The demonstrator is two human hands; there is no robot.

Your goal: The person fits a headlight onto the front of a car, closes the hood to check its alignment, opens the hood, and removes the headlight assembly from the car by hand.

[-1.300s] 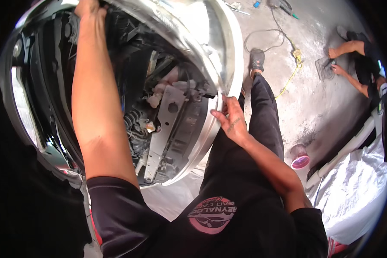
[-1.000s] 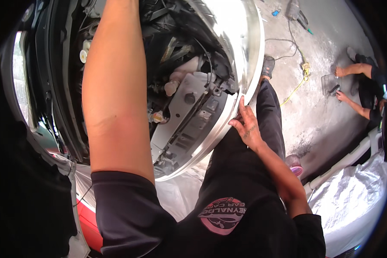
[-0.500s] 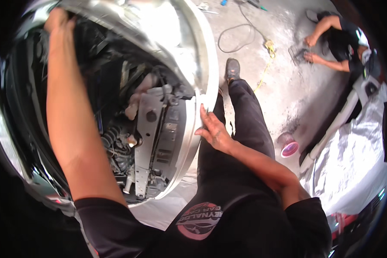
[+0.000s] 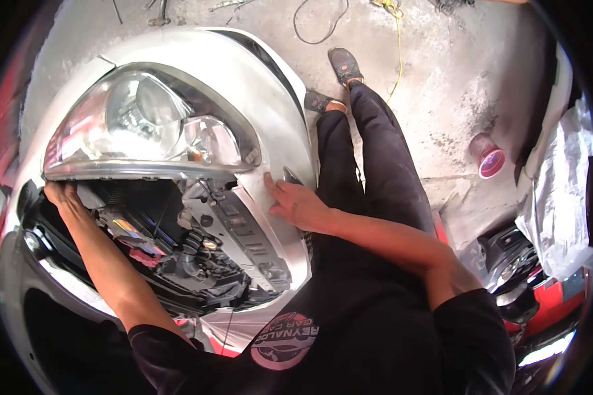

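A large clear headlight [image 4: 148,118] sits in the white front end of a car, its lower edge facing the open engine bay [image 4: 171,243]. My left hand [image 4: 60,192] reaches across the bay to the headlight's far left corner. Its fingertips are tucked against the edge there and mostly hidden. My right hand [image 4: 300,205] rests on the white bumper [image 4: 280,148] beside the headlight's near corner, with the index finger stretched out and nothing held. Below the headlight, a grey perforated metal crossmember [image 4: 234,227] runs along the bumper's inner side.
A pink-rimmed cup [image 4: 487,158] stands on the concrete floor at right. Nearby, silvery sheeting [image 4: 560,197] drapes over another vehicle. A yellow cord [image 4: 400,59] and a dark cable [image 4: 296,26] lie ahead of my shoes [image 4: 344,64]. A hammer [image 4: 159,18] lies beyond the car.
My view has shifted, bringing the whole headlight into sight. The person working on the floor at right has mostly left the picture. My right hand stays on the bumper, my left at the headlight.
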